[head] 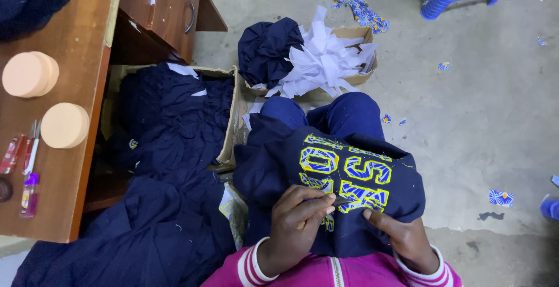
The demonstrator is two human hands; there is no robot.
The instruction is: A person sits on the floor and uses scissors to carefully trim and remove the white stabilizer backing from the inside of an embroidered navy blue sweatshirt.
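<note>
We hold a navy garment [349, 205] across our lap, at 6 o'clock in the view, its yellow-and-blue appliqué lettering [343, 173] facing up. Our left hand [294, 223] closes its fingers around a thin dark tool [338, 201], the tip resting at the lower edge of the lettering; what kind of tool it is, we cannot tell. Our right hand [402, 234] lies pressed on the cloth at 5 o'clock, fingers together, thumb pointing toward the tool. We judge that the work goes best with the cloth kept taut between both hands and the tip kept shallow. A cardboard box of white paper strips [326, 60] stands at 12 o'clock; more navy garments [169, 124] fill a box at 9 o'clock.
</note>
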